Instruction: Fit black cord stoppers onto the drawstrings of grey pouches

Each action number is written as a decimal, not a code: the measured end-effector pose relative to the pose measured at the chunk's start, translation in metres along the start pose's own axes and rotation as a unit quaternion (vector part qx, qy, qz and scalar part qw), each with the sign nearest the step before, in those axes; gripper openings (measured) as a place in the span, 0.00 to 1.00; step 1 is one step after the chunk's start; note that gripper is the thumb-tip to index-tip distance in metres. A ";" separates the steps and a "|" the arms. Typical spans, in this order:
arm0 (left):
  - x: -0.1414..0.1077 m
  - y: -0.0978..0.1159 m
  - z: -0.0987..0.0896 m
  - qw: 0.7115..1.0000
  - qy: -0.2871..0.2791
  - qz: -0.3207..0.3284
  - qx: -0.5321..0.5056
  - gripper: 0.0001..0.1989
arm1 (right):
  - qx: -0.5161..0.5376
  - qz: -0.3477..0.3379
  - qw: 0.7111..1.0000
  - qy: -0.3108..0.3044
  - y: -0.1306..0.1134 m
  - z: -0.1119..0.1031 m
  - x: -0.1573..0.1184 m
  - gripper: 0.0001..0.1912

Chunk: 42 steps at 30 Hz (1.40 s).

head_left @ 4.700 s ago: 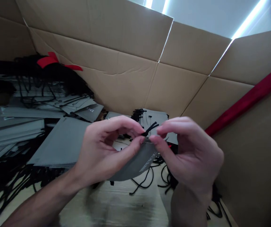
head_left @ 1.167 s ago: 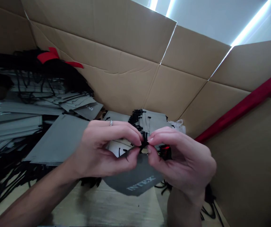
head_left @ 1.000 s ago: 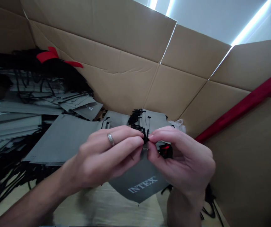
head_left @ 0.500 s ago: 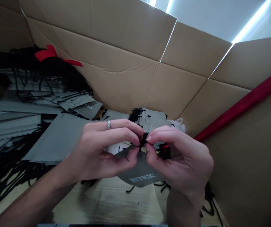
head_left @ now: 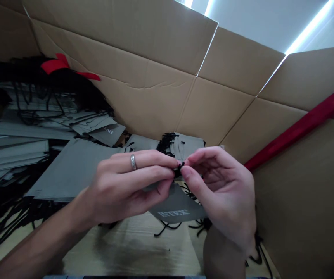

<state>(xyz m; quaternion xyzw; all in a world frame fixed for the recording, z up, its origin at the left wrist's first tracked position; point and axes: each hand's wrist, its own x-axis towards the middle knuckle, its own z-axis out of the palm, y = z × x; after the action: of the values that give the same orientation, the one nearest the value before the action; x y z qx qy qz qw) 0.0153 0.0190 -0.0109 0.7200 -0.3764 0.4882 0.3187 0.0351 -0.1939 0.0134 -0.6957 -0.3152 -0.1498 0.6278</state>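
Both my hands meet in the middle of the view. My left hand (head_left: 128, 182), with a silver ring (head_left: 133, 162) on one finger, and my right hand (head_left: 220, 197) pinch a short black cord end (head_left: 180, 168) between their fingertips. Below the fingers hangs a grey fabric drawstring pouch (head_left: 177, 205) printed INTEX in pale letters. Its top edge is hidden behind my fingers. Thin black cords (head_left: 191, 193) trail from it beside my right hand.
Stacks of grey pouches (head_left: 73, 170) with tangled black cords lie to the left, and another pile (head_left: 181, 149) stands behind my hands. Cardboard walls (head_left: 143, 97) surround the area. A red tube (head_left: 297, 131) runs along the right, and a red ribbon (head_left: 56, 66) sits at back left.
The pouch has lifted and swung, with its printed face tilted flatter. My left hand has rolled to show its back, and my right fingers have lifted and spread slightly, still pinching the cord.
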 end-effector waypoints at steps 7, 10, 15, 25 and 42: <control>-0.001 -0.002 -0.001 0.999 -0.005 0.026 0.022 0.08 | 0.027 -0.007 1.000 -0.012 0.004 0.000 0.003 0.11; 0.001 -0.002 -0.001 1.000 -0.011 0.003 0.013 0.08 | -0.001 -0.031 1.000 0.004 0.005 0.003 0.000 0.11; 0.003 -0.002 -0.002 0.999 -0.009 -0.019 -0.024 0.09 | -0.005 -0.072 0.997 0.010 0.006 0.006 0.001 0.12; 0.002 -0.006 -0.002 0.998 0.000 -0.044 -0.054 0.11 | -0.139 -0.132 0.981 -0.032 0.007 -0.007 -0.006 0.13; 0.011 -0.009 -0.004 0.969 -0.040 -0.131 -0.206 0.13 | -0.113 -0.152 0.982 -0.016 0.016 -0.007 -0.004 0.14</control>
<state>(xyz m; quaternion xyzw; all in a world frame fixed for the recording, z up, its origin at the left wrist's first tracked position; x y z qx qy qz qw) 0.0239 0.0245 0.0001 0.7006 -0.3843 0.3246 0.5061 0.0435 -0.2017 -0.0004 -0.7088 -0.4081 -0.2671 0.5096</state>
